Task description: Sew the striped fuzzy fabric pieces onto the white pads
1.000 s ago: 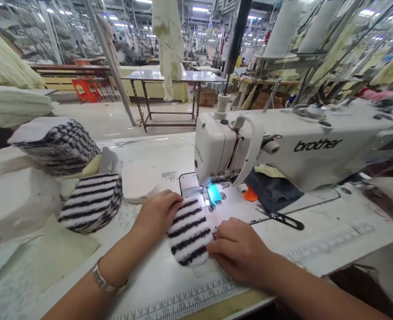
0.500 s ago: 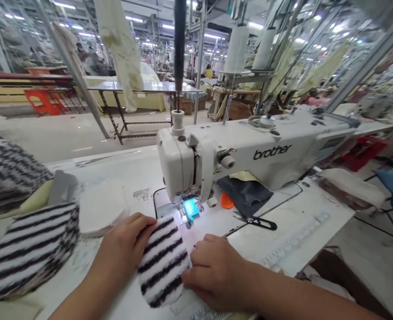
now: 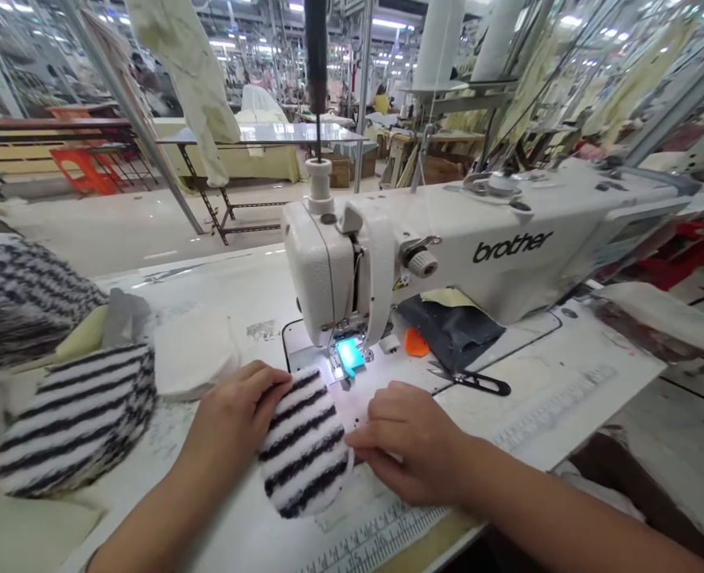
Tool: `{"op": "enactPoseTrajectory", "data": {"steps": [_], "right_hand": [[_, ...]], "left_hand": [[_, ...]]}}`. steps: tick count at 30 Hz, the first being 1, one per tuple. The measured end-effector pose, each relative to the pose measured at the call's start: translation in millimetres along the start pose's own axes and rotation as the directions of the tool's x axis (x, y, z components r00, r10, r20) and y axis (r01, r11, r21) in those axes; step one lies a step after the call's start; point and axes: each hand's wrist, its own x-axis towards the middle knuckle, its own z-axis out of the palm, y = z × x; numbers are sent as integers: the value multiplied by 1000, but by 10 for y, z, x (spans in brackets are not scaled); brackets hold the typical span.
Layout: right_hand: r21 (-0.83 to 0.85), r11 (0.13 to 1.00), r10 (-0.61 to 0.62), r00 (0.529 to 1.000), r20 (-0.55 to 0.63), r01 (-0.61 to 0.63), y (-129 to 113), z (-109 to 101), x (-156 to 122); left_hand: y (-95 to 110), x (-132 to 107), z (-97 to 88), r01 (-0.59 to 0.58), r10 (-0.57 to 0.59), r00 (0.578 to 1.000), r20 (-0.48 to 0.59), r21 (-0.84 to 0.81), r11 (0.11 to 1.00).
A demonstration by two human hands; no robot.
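Observation:
A fluffy black-and-white striped fabric piece (image 3: 307,446) with rounded ends lies on the machine table, just in front of the sewing machine's lit presser foot (image 3: 336,362). My left hand (image 3: 238,410) pinches its upper left edge between thumb and fingers. At its right edge, my right hand (image 3: 408,442) closes thumb and forefinger on the rim, other fingers curled. A thin white layer shows along the piece's lower right border. The white sewing machine (image 3: 447,247) stands behind both hands, with a bright blue guard (image 3: 350,356) near its needle.
Left are a stack of striped pieces (image 3: 77,422) and a stack of white pieces (image 3: 188,358). Thread snips (image 3: 476,380), an orange piece (image 3: 416,342) and dark cloth (image 3: 453,330) lie at the right, under and beside the machine arm. A printed ruler (image 3: 363,549) runs along the front edge.
My right hand has shifted up along the fabric's right edge, from a fuller grip to a fingertip pinch. My left hand keeps its hold. The camera view has shifted slightly.

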Motion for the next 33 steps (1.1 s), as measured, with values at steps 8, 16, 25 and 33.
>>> {"op": "enactPoseTrajectory", "data": {"steps": [8, 16, 25, 33], "right_hand": [[-100, 988, -104, 990, 98, 114, -41, 103, -28], [-115, 986, -107, 984, 142, 124, -57, 91, -10], [-124, 987, -79, 982, 173, 101, -58, 114, -31], [-217, 966, -87, 967, 239, 141, -88, 0, -13]], "left_hand": [[22, -9, -23, -5, 5, 1000, -6, -10, 1000], [42, -12, -33, -23, 23, 1000, 0, 20, 1000], [177, -28, 16, -242, 250, 956, -151, 71, 968], [330, -43, 181, -296, 293, 955, 45, 132, 946]]}}
